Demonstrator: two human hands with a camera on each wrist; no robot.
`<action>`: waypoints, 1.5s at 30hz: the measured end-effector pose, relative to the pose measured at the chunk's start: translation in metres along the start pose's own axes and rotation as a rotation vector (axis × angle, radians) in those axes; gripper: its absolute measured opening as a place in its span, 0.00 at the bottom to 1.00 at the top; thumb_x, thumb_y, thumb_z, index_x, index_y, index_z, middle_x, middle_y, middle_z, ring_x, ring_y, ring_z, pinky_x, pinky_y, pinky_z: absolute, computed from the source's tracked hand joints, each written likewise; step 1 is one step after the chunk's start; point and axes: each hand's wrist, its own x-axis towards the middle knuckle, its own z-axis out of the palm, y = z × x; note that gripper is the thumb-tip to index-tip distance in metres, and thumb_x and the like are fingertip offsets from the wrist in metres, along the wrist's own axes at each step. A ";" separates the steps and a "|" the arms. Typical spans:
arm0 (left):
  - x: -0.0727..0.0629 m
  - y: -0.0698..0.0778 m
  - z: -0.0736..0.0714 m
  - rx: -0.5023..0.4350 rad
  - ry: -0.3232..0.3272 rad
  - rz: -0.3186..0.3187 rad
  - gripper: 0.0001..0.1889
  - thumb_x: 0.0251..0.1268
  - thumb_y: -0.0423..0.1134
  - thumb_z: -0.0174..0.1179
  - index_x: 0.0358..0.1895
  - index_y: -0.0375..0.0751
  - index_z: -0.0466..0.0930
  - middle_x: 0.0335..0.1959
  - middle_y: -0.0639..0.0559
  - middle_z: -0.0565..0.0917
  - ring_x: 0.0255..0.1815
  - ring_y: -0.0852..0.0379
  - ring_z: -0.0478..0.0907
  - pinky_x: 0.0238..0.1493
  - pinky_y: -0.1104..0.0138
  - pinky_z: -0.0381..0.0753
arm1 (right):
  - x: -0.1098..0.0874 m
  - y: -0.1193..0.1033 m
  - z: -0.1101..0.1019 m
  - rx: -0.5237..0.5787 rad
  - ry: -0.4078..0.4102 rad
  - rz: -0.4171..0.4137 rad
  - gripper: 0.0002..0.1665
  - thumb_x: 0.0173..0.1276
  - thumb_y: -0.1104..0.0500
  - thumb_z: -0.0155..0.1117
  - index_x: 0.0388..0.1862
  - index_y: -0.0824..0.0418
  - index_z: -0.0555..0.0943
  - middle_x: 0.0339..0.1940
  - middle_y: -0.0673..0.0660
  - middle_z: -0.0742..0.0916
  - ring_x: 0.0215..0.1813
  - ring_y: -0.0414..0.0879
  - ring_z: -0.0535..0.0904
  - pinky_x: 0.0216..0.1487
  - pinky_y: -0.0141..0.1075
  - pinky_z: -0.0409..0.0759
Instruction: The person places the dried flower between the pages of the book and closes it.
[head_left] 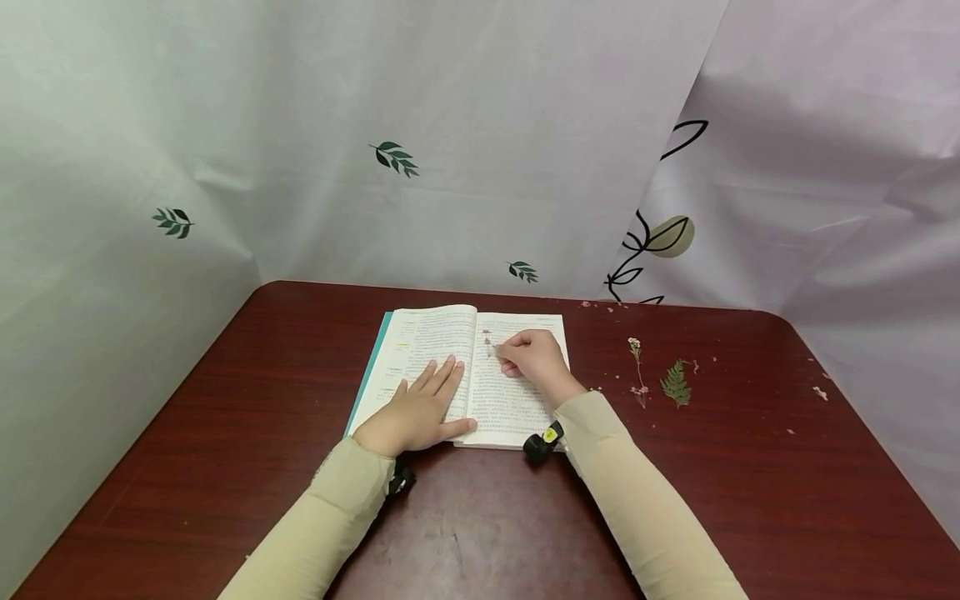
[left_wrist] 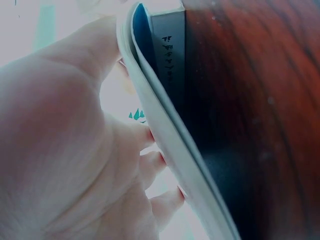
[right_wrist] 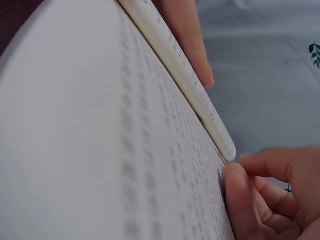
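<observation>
An open book [head_left: 510, 408] with printed pages and a teal cover edge lies on the table. My left hand [head_left: 420, 414] rests flat on the left page, fingers spread, its thumb reaching over the inner fold. On the upper part of the right page is a small dried flower sprig [head_left: 487, 341] with pink blossoms. The thumb and forefinger of my right hand [head_left: 534, 358] pinch at the sprig's side; the fingertips cover part of it. In the right wrist view the right hand [right_wrist: 272, 192] is low beside the page, thumb and forefinger close together.
On the dark red wooden table [head_left: 225, 433], right of the book, lie a dried flower stem [head_left: 638, 365] with pale and pink blossoms and a green fern leaf [head_left: 676, 383]. Small petal bits [head_left: 820, 392] are scattered around. A white curtain [head_left: 315, 150] with leaf prints hangs behind.
</observation>
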 end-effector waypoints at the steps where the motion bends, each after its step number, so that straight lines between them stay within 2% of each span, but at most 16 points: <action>1: 0.000 0.000 0.000 -0.001 0.000 0.000 0.47 0.74 0.62 0.55 0.83 0.38 0.45 0.84 0.43 0.45 0.83 0.38 0.41 0.72 0.32 0.48 | 0.000 0.000 -0.001 0.007 -0.017 -0.003 0.08 0.69 0.61 0.68 0.38 0.68 0.86 0.27 0.57 0.87 0.25 0.40 0.82 0.32 0.31 0.84; 5: 0.000 0.000 0.001 -0.001 -0.002 -0.001 0.47 0.74 0.62 0.55 0.83 0.38 0.45 0.84 0.43 0.45 0.83 0.39 0.40 0.73 0.32 0.48 | -0.004 -0.003 -0.009 -0.023 -0.102 -0.022 0.09 0.72 0.62 0.64 0.44 0.69 0.84 0.31 0.59 0.87 0.30 0.42 0.83 0.35 0.33 0.85; 8: 0.000 0.001 0.000 0.002 -0.009 -0.002 0.47 0.74 0.62 0.55 0.83 0.38 0.45 0.84 0.43 0.45 0.83 0.39 0.40 0.73 0.33 0.48 | -0.009 -0.005 -0.018 -0.130 -0.142 -0.081 0.12 0.73 0.61 0.63 0.49 0.67 0.82 0.36 0.60 0.86 0.34 0.45 0.83 0.38 0.34 0.85; 12: 0.001 0.001 -0.001 -0.001 -0.016 -0.003 0.48 0.74 0.62 0.55 0.83 0.38 0.44 0.84 0.44 0.44 0.83 0.39 0.40 0.73 0.33 0.47 | -0.019 -0.007 -0.036 -0.309 -0.094 -0.223 0.13 0.72 0.59 0.63 0.51 0.66 0.83 0.43 0.61 0.86 0.40 0.50 0.84 0.41 0.39 0.85; 16: 0.001 0.000 -0.001 -0.008 -0.022 -0.001 0.48 0.74 0.62 0.54 0.83 0.38 0.43 0.84 0.45 0.43 0.83 0.40 0.39 0.73 0.33 0.47 | -0.024 -0.005 -0.054 -0.410 -0.007 -0.298 0.13 0.72 0.59 0.63 0.50 0.65 0.83 0.46 0.63 0.87 0.46 0.55 0.84 0.45 0.45 0.83; 20: 0.000 -0.002 0.001 -0.011 -0.017 -0.002 0.48 0.74 0.62 0.55 0.83 0.38 0.44 0.84 0.44 0.44 0.83 0.39 0.39 0.73 0.32 0.46 | -0.024 -0.003 -0.066 -0.475 0.062 -0.266 0.15 0.74 0.57 0.59 0.53 0.66 0.82 0.49 0.64 0.86 0.49 0.57 0.82 0.50 0.49 0.80; 24: 0.000 -0.004 0.001 -0.017 -0.010 -0.002 0.48 0.74 0.62 0.55 0.83 0.38 0.44 0.84 0.44 0.44 0.83 0.39 0.39 0.73 0.32 0.45 | -0.023 -0.001 -0.074 -0.530 0.094 -0.180 0.19 0.75 0.57 0.58 0.57 0.69 0.80 0.50 0.66 0.85 0.49 0.57 0.81 0.50 0.50 0.79; 29: 0.002 -0.005 0.002 -0.017 -0.014 0.003 0.48 0.74 0.62 0.54 0.83 0.39 0.43 0.84 0.45 0.44 0.83 0.39 0.39 0.73 0.32 0.46 | -0.022 0.000 -0.076 -0.576 0.054 -0.051 0.24 0.76 0.56 0.57 0.61 0.73 0.77 0.52 0.68 0.83 0.46 0.57 0.80 0.47 0.48 0.79; 32: 0.003 -0.006 0.002 -0.012 -0.018 0.007 0.48 0.74 0.62 0.54 0.83 0.39 0.43 0.84 0.45 0.43 0.83 0.40 0.39 0.73 0.32 0.47 | -0.021 0.002 -0.075 -0.596 0.018 -0.009 0.26 0.76 0.54 0.57 0.62 0.74 0.76 0.52 0.68 0.83 0.45 0.55 0.79 0.45 0.45 0.79; 39: 0.002 -0.005 0.001 -0.017 -0.019 0.009 0.48 0.74 0.62 0.54 0.83 0.39 0.44 0.84 0.45 0.43 0.83 0.40 0.39 0.73 0.33 0.47 | -0.021 0.001 -0.075 -0.624 0.005 -0.034 0.24 0.75 0.55 0.58 0.57 0.74 0.78 0.42 0.64 0.82 0.36 0.51 0.75 0.36 0.39 0.73; 45: 0.001 -0.003 0.000 -0.024 -0.016 0.009 0.47 0.74 0.61 0.55 0.83 0.38 0.44 0.84 0.44 0.44 0.83 0.40 0.39 0.73 0.33 0.47 | -0.025 -0.003 -0.075 -0.612 0.069 -0.094 0.24 0.74 0.58 0.61 0.61 0.74 0.77 0.47 0.66 0.83 0.43 0.54 0.78 0.43 0.44 0.78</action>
